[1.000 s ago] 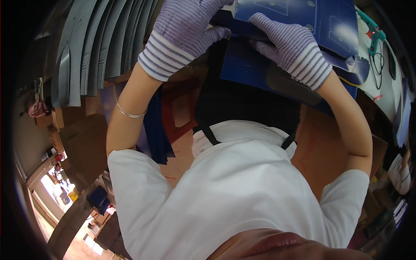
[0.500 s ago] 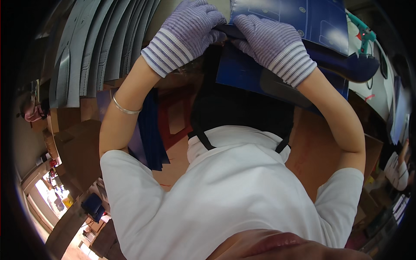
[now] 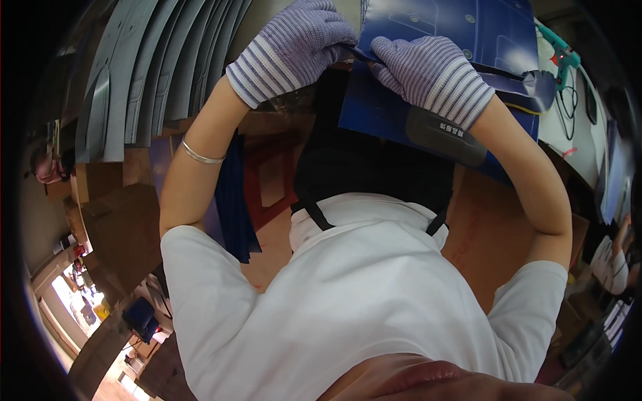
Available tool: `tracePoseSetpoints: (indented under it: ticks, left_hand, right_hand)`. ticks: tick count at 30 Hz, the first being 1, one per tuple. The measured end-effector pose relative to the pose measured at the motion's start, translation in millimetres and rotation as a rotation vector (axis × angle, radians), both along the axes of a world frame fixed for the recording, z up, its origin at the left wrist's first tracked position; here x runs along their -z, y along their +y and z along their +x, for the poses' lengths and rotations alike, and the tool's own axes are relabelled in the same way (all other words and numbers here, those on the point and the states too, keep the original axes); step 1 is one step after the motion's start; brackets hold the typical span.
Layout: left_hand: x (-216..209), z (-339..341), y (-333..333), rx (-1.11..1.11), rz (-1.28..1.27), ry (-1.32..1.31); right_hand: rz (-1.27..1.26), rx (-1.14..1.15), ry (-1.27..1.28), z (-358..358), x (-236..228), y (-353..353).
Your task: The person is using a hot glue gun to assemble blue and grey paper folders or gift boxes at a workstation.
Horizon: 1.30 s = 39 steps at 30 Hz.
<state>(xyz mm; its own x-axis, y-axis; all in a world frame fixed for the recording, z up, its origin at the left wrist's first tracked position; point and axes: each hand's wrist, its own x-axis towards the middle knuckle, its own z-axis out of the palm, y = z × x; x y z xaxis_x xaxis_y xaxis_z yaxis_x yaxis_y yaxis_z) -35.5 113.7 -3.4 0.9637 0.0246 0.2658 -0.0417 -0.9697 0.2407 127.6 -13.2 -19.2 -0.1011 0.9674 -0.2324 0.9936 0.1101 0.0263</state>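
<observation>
Both my hands wear purple-and-white striped knit gloves and meet at the top of the view. My left hand [image 3: 301, 43] is closed, its fingertips pinching the dark blue edge of a flexible blue piece [image 3: 372, 56]. My right hand [image 3: 431, 77] grips the same edge just to the right, thumb and fingers pressed together. Beyond the right wrist a shiny blue flap with a rounded end [image 3: 535, 92] sticks out; whether it belongs to the held piece I cannot tell. Under and behind the right hand lie printed blue sheets [image 3: 441, 20], and another blue sheet with a dark grey panel [image 3: 435, 134] hangs toward me.
Grey stitched panels [image 3: 144, 73] stand fanned out at the left. A teal glue gun [image 3: 562, 53] with its cord lies on the pale table [image 3: 582, 127] at the right. Dark blue sheets [image 3: 234, 207] hang below my left forearm, near cardboard boxes [image 3: 124, 227]. Another person's arm [image 3: 618, 260] shows far right.
Both hands have shifted slightly right, the right one also a little down. The flap beyond my right wrist has turned, showing a shinier face, and the grey panel below is more uncovered.
</observation>
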Motion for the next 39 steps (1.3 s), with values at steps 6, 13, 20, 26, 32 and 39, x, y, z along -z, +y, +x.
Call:
tracePoseSetpoints:
  ticks: [6, 13, 20, 26, 32, 39]
  left_hand:
    - [-0.6, -0.4, 6.7, 0.108, -0.131, -0.051]
    - [-4.3, -4.5, 10.2, 0.111, -0.08, -0.12]
    - [-31.8, 18.0, 49.2, -0.33, 0.565, 0.018]
    - [-6.6, 161.5, -76.7, -0.219, 0.152, 0.262]
    - [1.7, 177.3, -76.6, -0.12, 0.078, 0.345]
    - [13.8, 150.1, -82.5, -0.133, 0.366, 0.186]
  right_hand:
    - [0.065, 0.057, 0.039, -1.0, -10.4, -9.3]
    - [0.103, -0.001, 0.238, 7.7, -20.0, -15.2]
    - [0.747, 0.376, 0.639, 150.2, -12.4, -131.5]
    - [0.912, 0.683, 0.737, 192.7, 45.4, -175.9]
    - [1.024, 0.679, 0.698, 205.2, 60.5, -161.2]
    - [0.95, 0.5, 0.755, 175.8, 38.2, -166.9]
